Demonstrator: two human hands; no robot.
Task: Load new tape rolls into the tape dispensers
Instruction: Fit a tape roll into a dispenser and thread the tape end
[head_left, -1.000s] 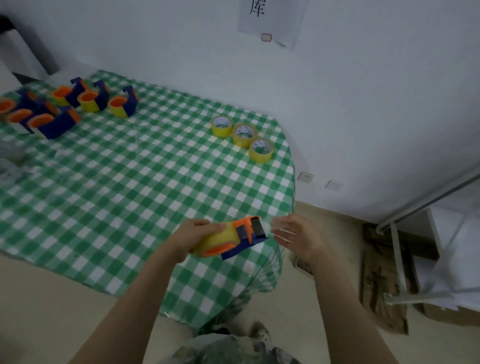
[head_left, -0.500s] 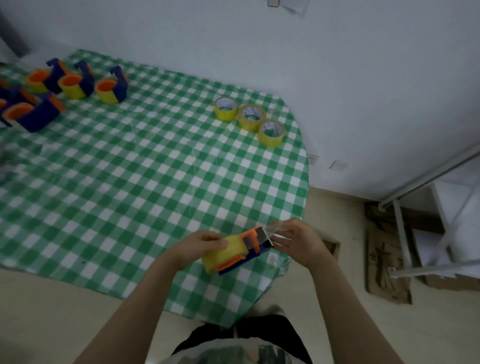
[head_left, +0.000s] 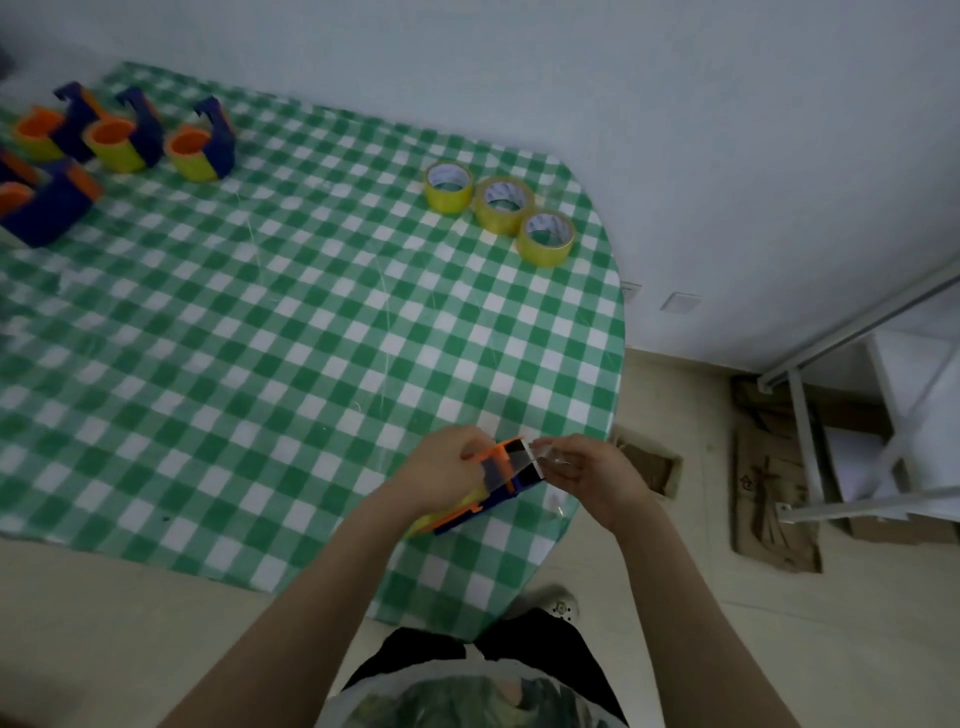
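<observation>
Plain back room, gingham-clothed table (head_left: 311, 338), bare white wall (head_left: 675, 130), flattened cardboard (head_left: 769, 499), metal rack (head_left: 802, 431)

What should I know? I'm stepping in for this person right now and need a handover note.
Left hand grips a loaded dispenser over the table's near edge.
Right hand pinches its tape end, drawn over the cutter.
Three spare rolls sit far right. Three loaded dispensers stand far left, with more beside them whose load is unclear.
Done: roll fitted in the held one.
Left: probably finish threading, set it down, load the spare rolls.
</observation>
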